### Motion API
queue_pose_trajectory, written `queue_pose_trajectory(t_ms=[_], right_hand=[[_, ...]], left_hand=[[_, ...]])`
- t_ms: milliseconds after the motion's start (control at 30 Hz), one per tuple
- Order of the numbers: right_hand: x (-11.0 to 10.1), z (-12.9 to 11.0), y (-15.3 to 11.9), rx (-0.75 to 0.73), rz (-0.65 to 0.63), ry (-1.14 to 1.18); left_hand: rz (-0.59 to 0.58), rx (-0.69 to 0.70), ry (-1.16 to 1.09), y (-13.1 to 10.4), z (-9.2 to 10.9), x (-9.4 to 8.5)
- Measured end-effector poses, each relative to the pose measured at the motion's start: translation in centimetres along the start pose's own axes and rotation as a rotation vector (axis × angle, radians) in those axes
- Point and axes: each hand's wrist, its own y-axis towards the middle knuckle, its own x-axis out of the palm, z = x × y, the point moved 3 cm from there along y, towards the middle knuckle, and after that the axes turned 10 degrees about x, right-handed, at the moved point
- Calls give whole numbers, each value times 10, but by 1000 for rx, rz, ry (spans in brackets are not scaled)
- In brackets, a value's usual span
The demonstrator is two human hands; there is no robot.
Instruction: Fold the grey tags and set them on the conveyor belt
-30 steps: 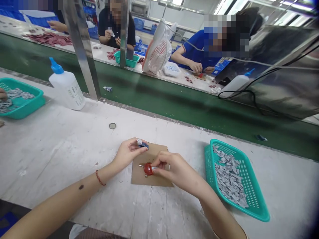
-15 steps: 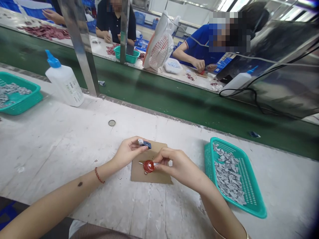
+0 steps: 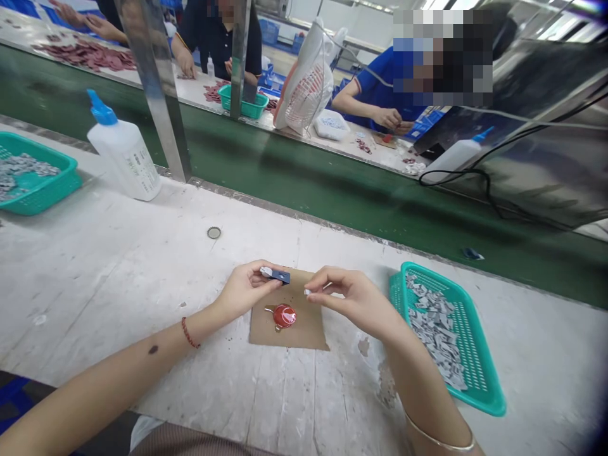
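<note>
My left hand [image 3: 249, 282] is closed on a small dark blue block [image 3: 281, 277] with a pale grey piece at its near end. Between the thumb and forefinger of my right hand [image 3: 342, 294] is a small whitish piece [image 3: 307, 292], held a short way right of the block. Under both hands lies a square of brown cardboard [image 3: 304, 332]. On it sits a glossy pool of red liquid [image 3: 285, 315], with a thin stick-like bit at its left side. Most of the grey piece is covered by my left fingers.
A green basket of grey pieces [image 3: 494, 386] stands at the right, another green basket [image 3: 52, 193] at the far left. A white bottle with blue nozzle [image 3: 130, 158], a bottle cap [image 3: 214, 232] and a metal post [image 3: 161, 95] are nearby. Co-workers sit across the green conveyor belt [image 3: 285, 183].
My right hand has lifted the small whitish piece from the red pool, up and right, near the dark block. A dark piece on the belt has shifted left.
</note>
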Motion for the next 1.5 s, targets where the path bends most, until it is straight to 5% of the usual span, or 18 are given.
queue_pose_trajectory(t_ms=[200,967,1100,1233,1500], right_hand=[[16,-1,9,-167,97,161],[31,8,20,-85,86,179],[31,9,20,-8,-1,265],[25,4,16,-38,-132,383],[30,-13,-5,-117,-48,309]], left_hand=[[-65,32,83,-2,0,3],[-74,193,234,-6,-1,5],[-81,244,218,-9,-1,5],[-42,328,260,-11,7,5],[44,487,317,-19,34,12]])
